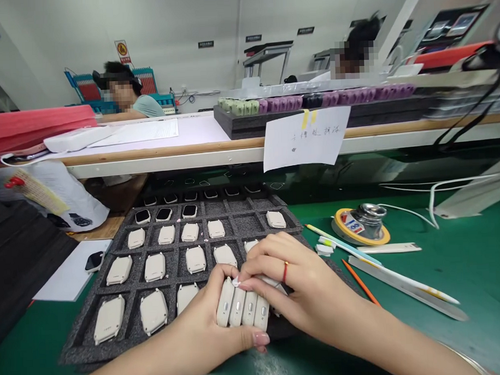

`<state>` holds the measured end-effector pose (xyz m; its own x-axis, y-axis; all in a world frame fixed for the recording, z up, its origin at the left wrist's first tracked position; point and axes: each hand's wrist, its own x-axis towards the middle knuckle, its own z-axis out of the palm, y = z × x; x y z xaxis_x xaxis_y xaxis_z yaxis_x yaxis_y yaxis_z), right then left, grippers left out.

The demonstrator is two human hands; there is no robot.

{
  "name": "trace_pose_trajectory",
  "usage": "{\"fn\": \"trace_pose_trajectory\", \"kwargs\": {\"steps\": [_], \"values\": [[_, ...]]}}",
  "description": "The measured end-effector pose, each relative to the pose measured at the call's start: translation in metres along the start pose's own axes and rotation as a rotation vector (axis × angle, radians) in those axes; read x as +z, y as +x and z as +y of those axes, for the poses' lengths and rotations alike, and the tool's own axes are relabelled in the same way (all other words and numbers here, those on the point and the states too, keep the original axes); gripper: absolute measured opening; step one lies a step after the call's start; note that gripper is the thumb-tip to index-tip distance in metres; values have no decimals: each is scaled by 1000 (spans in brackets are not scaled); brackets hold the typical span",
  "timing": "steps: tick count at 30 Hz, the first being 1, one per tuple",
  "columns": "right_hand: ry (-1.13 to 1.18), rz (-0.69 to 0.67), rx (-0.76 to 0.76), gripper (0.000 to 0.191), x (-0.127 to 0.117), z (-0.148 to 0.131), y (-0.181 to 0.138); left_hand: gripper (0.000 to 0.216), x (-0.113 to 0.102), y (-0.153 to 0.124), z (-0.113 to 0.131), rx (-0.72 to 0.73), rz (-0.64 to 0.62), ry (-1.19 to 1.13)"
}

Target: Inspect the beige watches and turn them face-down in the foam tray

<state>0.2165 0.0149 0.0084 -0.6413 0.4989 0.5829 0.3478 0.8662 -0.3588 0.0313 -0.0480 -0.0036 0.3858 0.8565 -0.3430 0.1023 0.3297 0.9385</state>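
Note:
My left hand is closed around a row of several cream watch cases, held on edge side by side. Across the top of that row lies my right hand, its fingers pressing on the cases; it wears a red ring. Both hands hover over the near right corner of a dark grey foam tray. The tray's pockets hold several more cream watch cases lying flat, and a few with dark screens at the back.
A green mat covers the bench. Right of the tray lie a round yellow-rimmed tin, pens and an orange pencil. White cables run at the far right. A paper note hangs from a raised shelf. Two other people sit behind.

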Motion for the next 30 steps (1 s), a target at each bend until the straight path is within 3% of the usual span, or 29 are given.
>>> {"fn": "trace_pose_trajectory", "kwargs": {"steps": [6, 10, 12, 14, 16, 17, 19, 20, 22, 23, 26, 30], "values": [[26, -6, 17, 13, -4, 6, 7, 50, 2, 1, -2, 24, -8, -93], [-423, -27, 84, 10, -32, 45, -2, 52, 4, 2, -9, 46, 2, -197], [-664, -100, 176, 21, -49, 70, -15, 54, 5, 2, -12, 61, 16, -221], [-733, -109, 216, 34, -62, 86, -27, 56, 4, 1, -13, 71, 31, -224], [-744, -98, 212, 17, -66, 83, -31, 57, 4, 1, -14, 85, 54, -218], [-713, -95, 195, 9, -64, 74, -29, 58, 4, 1, -14, 94, 63, -222], [-473, -101, 125, 46, -52, 46, -20, 59, 5, 2, -14, 130, 82, -244], [-292, -185, 89, 67, -43, 31, -14, 62, 5, 2, -14, 156, 100, -255], [2, -257, 29, 85, -20, 4, -3, 70, 6, 4, -14, 207, 153, -250], [87, -270, 27, 89, -8, -4, 0, 73, 6, 4, -14, 232, 179, -233], [319, -98, 12, 86, 27, -10, 3, 71, 7, 5, -14, 276, 202, -185], [585, 14, -16, 86, 48, 1, -1, 64, 6, 2, -12, 289, 175, -205]]}}
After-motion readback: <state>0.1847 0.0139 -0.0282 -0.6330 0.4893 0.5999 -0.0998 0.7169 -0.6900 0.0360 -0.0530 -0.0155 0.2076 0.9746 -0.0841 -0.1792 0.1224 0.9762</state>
